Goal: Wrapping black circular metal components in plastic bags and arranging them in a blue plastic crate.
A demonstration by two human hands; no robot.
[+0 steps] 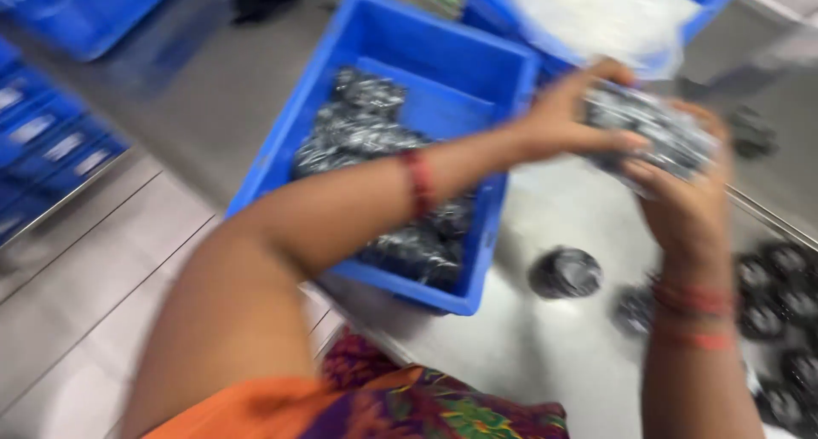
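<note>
Both of my hands hold one grey, shiny steel scrubber pad (660, 132) above the metal table (545, 354). My left hand (567, 115) grips its left side, with the forearm reaching across a blue crate (464, 43). My right hand (686, 200) cups the pad from below and from the right. The crate holds several more scrubber pads (358, 124). The picture is blurred by motion.
Loose scrubber pads (565, 272) lie on the table below my hands, and several more (780, 294) sit at the right edge. A second blue crate with a clear plastic bag (605, 13) stands behind. More blue crates (77, 13) are at the upper left, over a tiled floor.
</note>
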